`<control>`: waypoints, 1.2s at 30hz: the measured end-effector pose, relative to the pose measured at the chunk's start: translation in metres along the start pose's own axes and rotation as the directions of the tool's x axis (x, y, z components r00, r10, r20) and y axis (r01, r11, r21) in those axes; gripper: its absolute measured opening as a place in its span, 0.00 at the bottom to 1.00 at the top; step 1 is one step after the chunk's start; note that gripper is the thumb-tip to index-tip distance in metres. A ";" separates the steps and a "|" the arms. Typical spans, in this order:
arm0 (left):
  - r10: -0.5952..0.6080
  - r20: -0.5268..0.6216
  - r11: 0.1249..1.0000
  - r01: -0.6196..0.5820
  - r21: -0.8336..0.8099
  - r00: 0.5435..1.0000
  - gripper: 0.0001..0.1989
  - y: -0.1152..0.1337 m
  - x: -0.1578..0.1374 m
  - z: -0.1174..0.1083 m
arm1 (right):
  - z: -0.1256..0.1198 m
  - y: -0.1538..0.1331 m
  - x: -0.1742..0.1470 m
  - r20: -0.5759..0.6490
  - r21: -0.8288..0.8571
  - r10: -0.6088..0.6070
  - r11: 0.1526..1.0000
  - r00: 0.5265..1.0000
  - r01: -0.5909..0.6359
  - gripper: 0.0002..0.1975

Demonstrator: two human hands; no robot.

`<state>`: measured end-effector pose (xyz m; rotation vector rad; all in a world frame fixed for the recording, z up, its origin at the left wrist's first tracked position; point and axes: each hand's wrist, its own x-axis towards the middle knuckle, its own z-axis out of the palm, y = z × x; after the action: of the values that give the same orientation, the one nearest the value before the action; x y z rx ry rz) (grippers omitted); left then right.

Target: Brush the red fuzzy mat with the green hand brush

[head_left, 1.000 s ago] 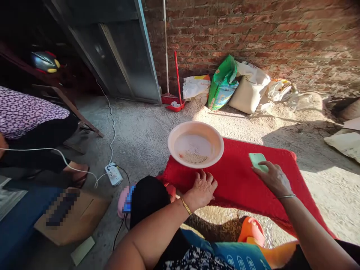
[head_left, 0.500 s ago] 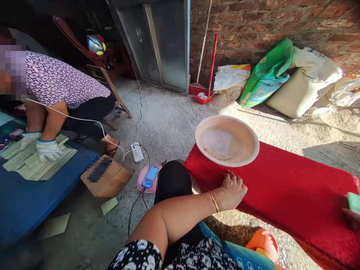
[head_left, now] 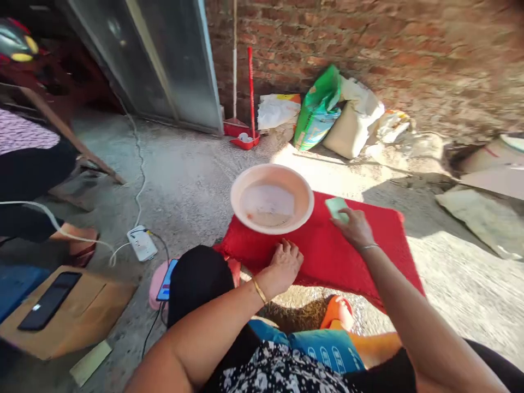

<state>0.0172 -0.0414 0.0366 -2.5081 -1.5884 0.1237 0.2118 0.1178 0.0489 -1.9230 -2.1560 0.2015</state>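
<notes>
By the worktop's (head_left: 387,229) far edge, the right hand (head_left: 357,226) pinches the green piece (head_left: 336,207), now nearer the basin (head_left: 305,196), probably handier. The left hand's (head_left: 285,264) grip I cannot tell.

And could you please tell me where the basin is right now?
In the head view, the basin is near the centre, on the far left corner of the red cloth, just beyond the left hand.
</notes>
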 end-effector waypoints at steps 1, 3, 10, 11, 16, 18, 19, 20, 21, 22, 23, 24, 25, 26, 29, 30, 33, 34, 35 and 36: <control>-0.014 0.020 1.000 0.014 -0.011 1.000 0.19 -0.001 0.002 0.002 | -0.002 -0.002 0.002 -0.002 0.002 -0.008 1.000 1.000 0.008 0.19; -0.032 0.032 0.998 0.033 -0.051 0.999 0.21 -0.002 0.006 0.006 | -0.001 -0.002 0.009 0.033 0.013 -0.038 0.999 0.999 0.038 0.20; -0.047 0.086 0.992 0.057 -0.110 0.995 0.24 0.003 0.015 0.006 | -0.031 0.123 -0.008 0.043 -0.048 0.348 0.937 0.936 -0.346 0.22; -0.047 0.094 0.993 0.057 -0.103 0.994 0.23 0.003 0.016 0.003 | -0.041 0.151 -0.018 0.021 -0.063 0.440 0.897 0.898 -0.439 0.23; -0.016 0.063 0.994 0.023 -0.107 0.998 0.28 -0.005 0.010 0.004 | -0.076 0.244 -0.053 -0.083 0.037 0.742 0.669 0.665 -0.742 0.22; -0.001 0.048 0.991 0.008 -0.132 0.999 0.31 -0.011 0.007 0.013 | -0.077 0.247 -0.051 -0.077 0.148 0.754 0.656 0.653 -0.740 0.21; 0.020 0.030 0.987 -0.015 -0.158 0.999 0.31 -0.014 0.007 0.018 | -0.074 0.242 -0.046 -0.072 0.193 0.746 0.662 0.662 -0.725 0.21; 0.049 0.009 0.981 -0.046 -0.190 0.999 0.33 -0.017 0.007 0.023 | -0.070 0.232 -0.038 -0.064 0.233 0.732 0.672 0.678 -0.703 0.21; 0.081 -0.013 0.972 -0.082 -0.221 0.997 0.34 -0.020 0.008 0.028 | -0.065 0.218 -0.029 -0.050 0.275 0.709 0.687 0.704 -0.673 0.21; 0.113 -0.032 0.961 -0.118 -0.249 0.993 0.36 -0.021 0.010 0.032 | -0.059 0.201 -0.019 -0.028 0.312 0.676 0.706 0.736 -0.636 0.21; 0.139 -0.042 0.953 -0.145 -0.267 0.989 0.38 -0.022 0.011 0.035 | -0.052 0.181 -0.009 -0.003 0.342 0.631 0.729 0.775 -0.593 0.21; 0.150 -0.042 0.948 -0.156 -0.277 0.988 0.40 -0.022 0.013 0.038 | -0.045 0.159 0.001 0.022 0.373 0.574 0.755 0.819 -0.539 0.22; 0.153 -0.035 0.947 -0.157 -0.281 0.988 0.42 -0.022 0.015 0.040 | -0.037 0.134 0.011 0.038 0.395 0.508 0.783 0.861 -0.480 0.23; 0.150 -0.025 0.948 -0.151 -0.280 0.988 0.43 -0.020 0.016 0.042 | -0.029 0.109 0.020 0.044 0.406 0.440 0.813 0.897 -0.418 0.23; 0.140 0.022 0.955 -0.129 -0.265 0.990 0.44 -0.016 0.018 0.047 | -0.005 0.035 0.042 0.014 0.377 0.270 0.891 0.963 -0.255 0.24; 0.142 0.039 0.957 -0.127 -0.261 0.989 0.44 -0.015 0.018 0.048 | 0.003 0.013 0.048 0.010 0.361 0.224 0.908 0.975 -0.212 0.24; 0.147 0.082 0.963 -0.124 -0.237 0.986 0.44 -0.013 0.020 0.051 | 0.021 -0.031 0.062 0.055 0.306 0.085 0.947 0.995 -0.097 0.23; 0.146 0.094 0.967 -0.122 -0.226 0.985 0.44 -0.012 0.021 0.051 | 0.024 -0.037 0.065 0.078 0.291 0.048 0.954 0.996 -0.069 0.23; 0.144 0.108 0.970 -0.119 -0.214 0.984 0.44 -0.011 0.022 0.051 | 0.026 -0.039 0.068 0.098 0.280 0.021 0.959 0.995 -0.048 0.22; 0.148 0.124 0.971 -0.121 -0.206 0.981 0.44 -0.011 0.023 0.050 | 0.026 -0.037 0.070 0.116 0.272 0.005 0.962 0.993 -0.037 0.22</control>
<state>0.0096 -0.0114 -0.0100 -2.8182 -1.5482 0.1694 0.1625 0.1842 0.0397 -1.8155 -2.0496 0.5946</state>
